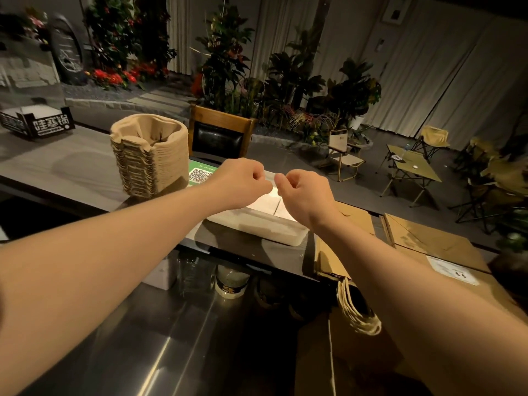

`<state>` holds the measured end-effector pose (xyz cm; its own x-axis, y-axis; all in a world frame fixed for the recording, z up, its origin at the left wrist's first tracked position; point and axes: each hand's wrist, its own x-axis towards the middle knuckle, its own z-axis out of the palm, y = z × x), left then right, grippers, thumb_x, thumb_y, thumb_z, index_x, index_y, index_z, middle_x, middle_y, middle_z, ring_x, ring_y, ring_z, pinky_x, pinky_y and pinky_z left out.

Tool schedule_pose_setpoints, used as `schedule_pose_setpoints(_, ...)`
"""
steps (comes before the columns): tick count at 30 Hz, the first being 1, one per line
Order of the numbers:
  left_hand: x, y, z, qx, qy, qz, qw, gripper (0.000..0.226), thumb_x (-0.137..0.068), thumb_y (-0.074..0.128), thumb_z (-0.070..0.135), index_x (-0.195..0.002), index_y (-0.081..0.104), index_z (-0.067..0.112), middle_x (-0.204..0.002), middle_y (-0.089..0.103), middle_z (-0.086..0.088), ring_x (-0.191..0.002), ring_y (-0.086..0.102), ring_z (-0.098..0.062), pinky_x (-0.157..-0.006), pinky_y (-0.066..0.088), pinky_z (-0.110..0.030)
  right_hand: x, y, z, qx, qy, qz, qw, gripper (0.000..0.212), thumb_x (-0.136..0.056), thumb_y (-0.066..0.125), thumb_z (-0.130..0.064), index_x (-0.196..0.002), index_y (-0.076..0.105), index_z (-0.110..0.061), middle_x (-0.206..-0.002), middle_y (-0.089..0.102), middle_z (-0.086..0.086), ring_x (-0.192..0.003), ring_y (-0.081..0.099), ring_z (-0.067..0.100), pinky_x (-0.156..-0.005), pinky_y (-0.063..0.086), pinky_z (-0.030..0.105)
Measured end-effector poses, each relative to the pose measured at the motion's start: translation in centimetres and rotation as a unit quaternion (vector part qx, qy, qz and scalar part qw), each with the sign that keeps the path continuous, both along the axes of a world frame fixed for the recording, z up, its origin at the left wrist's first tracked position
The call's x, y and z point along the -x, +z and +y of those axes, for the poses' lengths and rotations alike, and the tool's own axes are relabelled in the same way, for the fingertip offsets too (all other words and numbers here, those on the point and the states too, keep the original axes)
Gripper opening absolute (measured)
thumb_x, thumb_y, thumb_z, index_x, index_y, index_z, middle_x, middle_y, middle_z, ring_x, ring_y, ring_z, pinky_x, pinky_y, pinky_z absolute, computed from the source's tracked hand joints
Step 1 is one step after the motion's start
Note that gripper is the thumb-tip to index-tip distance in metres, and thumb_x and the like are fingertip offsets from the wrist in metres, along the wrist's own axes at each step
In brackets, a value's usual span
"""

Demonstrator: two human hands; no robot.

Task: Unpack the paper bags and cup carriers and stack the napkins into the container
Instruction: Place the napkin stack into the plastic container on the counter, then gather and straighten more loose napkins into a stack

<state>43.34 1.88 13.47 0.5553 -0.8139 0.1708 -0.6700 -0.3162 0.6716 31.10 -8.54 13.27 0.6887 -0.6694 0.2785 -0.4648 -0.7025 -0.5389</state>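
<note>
Across the dark counter (71,164) the task's things lay in a row: the stack of pulp cup carriers (148,155) stood upright to my left, already out of any wrapping; the flat brown paper bags (428,241) lay to my right, their twine handles (357,310) hanging over the near edge; a black napkin container (37,121) sat far off at the left end, white napkins showing in its top.

Between the carriers and the bags, straight ahead of me, lay the wrapped pack of napkins (257,224), pale and flat on the counter. Its long axis ran left-near to right-far, roughly across my reach. It sat directly under both hands, neither one clearly nearer. A green QR placard (200,172) showed just behind my left wrist.

Left hand (240,181) and right hand (305,192) met above the pack's far edge, knuckles up. Fingers of both were curled tight, each pinching a bit of the clear wrapper (270,175) that stretched between them; thumbs were hidden, so the exact pinch I could not tell.

Judgement: opening step on the napkins. Pull should go apart along the pack's length. Container lay well off to the left, so the left arm seemed better placed for carrying
</note>
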Motion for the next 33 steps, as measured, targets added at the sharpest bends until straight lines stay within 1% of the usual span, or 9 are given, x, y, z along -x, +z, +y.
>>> schedule_pose_setpoints(3, 2.1, 0.5, 1.5, 0.016, -0.012, -0.003, 1.0, 0.025, -0.093, 0.065, 0.036, -0.082, 0.063, 0.013, -0.079, 0.063, -0.004, -0.071, 0.056, -0.018, -0.067, 0.047, -0.035, 2.7, 0.9, 1.8, -0.026, 0.0, -0.055, 0.998, 0.05, -0.105, 0.048, -0.045, -0.08, 0.068, -0.006, -0.082, 0.071, 0.012, -0.08, 0.065, 0.031, -0.07, 0.054, 0.045)
schedule_pose_setpoints(8, 6.7, 1.1, 4.0, 0.025, -0.027, 0.006, 0.999, 0.036, -0.097, 0.064, 0.044, -0.073, 0.058, 0.017, -0.071, 0.058, 0.002, -0.07, 0.054, -0.015, -0.063, 0.041, -0.03, 7.6, 1.9, 4.2, -0.038, -0.005, -0.091, 0.995, 0.052, -0.106, 0.045, -0.044, -0.079, 0.068, -0.006, -0.078, 0.069, 0.013, -0.072, 0.061, 0.029, -0.065, 0.049, 0.043)
schedule_pose_setpoints(12, 10.9, 1.4, 6.3, 0.026, -0.029, 0.013, 0.999, 0.046, -0.098, 0.06, 0.047, -0.075, 0.065, 0.007, -0.069, 0.059, -0.002, -0.068, 0.054, -0.018, -0.065, 0.042, -0.033, 12.0, 2.1, 6.4, -0.047, 0.004, -0.113, 0.993, 0.053, -0.106, 0.046, -0.043, -0.068, 0.064, -0.012, -0.06, 0.062, -0.004, -0.058, 0.051, 0.01, -0.057, 0.039, 0.031)
schedule_pose_setpoints(15, 13.7, 1.2, 8.2, 0.016, -0.026, 0.017, 0.999, 0.05, -0.1, 0.057, 0.047, -0.061, 0.062, 0.016, -0.059, 0.057, 0.002, -0.063, 0.053, -0.017, -0.063, 0.039, -0.031, 15.1, 1.7, 8.3, -0.086, 0.02, -0.131, 0.987, 0.054, -0.107, 0.045, -0.041, -0.063, 0.058, -0.014, -0.043, 0.048, -0.014, -0.043, 0.042, 0.002, -0.045, 0.032, 0.019)
schedule_pose_setpoints(21, 19.7, -0.6, 12.1, 0.009, -0.046, 0.082, 0.996, 0.06, -0.102, 0.05, 0.055, -0.053, 0.062, 0.021, -0.046, 0.052, 0.013, -0.061, 0.054, -0.012, -0.071, 0.043, -0.033, 21.1, -0.3, 12.1, -0.137, 0.064, -0.114, 0.982, 0.056, -0.108, 0.04, -0.046, -0.061, 0.057, -0.02, -0.044, 0.05, -0.014, -0.042, 0.045, 0.001, -0.055, 0.035, 0.025)
schedule_pose_setpoints(24, 22.3, -1.9, 13.8, 0.002, -0.047, 0.105, 0.993, 0.061, -0.102, 0.048, 0.057, -0.055, 0.063, 0.02, -0.049, 0.05, 0.008, -0.051, 0.05, -0.009, -0.067, 0.044, -0.032, 23.7, -1.8, 13.6, -0.138, 0.068, -0.106, 0.982, 0.057, -0.107, 0.04, -0.049, -0.066, 0.062, -0.017, -0.05, 0.052, -0.01, -0.049, 0.047, 0.003, -0.059, 0.039, 0.026)
schedule_pose_setpoints(29, 27.0, -6.2, 16.9, -0.018, -0.041, 0.112, 0.993, 0.059, -0.104, 0.049, 0.053, -0.056, 0.061, 0.02, -0.049, 0.054, 0.012, -0.071, 0.062, -0.015, -0.077, 0.046, -0.028, 28.5, -6.0, 15.9, -0.101, 0.091, -0.09, 0.987, 0.055, -0.107, 0.041, -0.046, -0.065, 0.063, -0.018, -0.054, 0.057, -0.009, -0.054, 0.053, 0.004, -0.063, 0.046, 0.03)
schedule_pose_setpoints(31, 28.9, -8.1, 17.9, -0.028, -0.032, 0.13, 0.991, 0.058, -0.103, 0.05, 0.053, -0.058, 0.062, 0.019, -0.046, 0.053, 0.014, -0.066, 0.059, -0.011, -0.074, 0.045, -0.03, 30.2, -7.7, 16.7, -0.099, 0.092, -0.08, 0.987, 0.053, -0.107, 0.042, -0.047, -0.069, 0.065, -0.018, -0.058, 0.06, -0.006, -0.055, 0.054, 0.004, -0.062, 0.046, 0.029)
schedule_pose_setpoints(33, 30.7, -10.3, 18.7, -0.032, -0.027, 0.148, 0.988, 0.054, -0.104, 0.05, 0.051, -0.067, 0.068, 0.015, -0.05, 0.057, 0.013, -0.06, 0.054, -0.008, -0.067, 0.042, -0.033, 31.8, -9.4, 17.7, -0.095, 0.096, -0.069, 0.988, 0.05, -0.106, 0.043, -0.047, -0.072, 0.067, -0.019, -0.064, 0.064, -0.004, -0.058, 0.057, 0.005, -0.062, 0.047, 0.029)
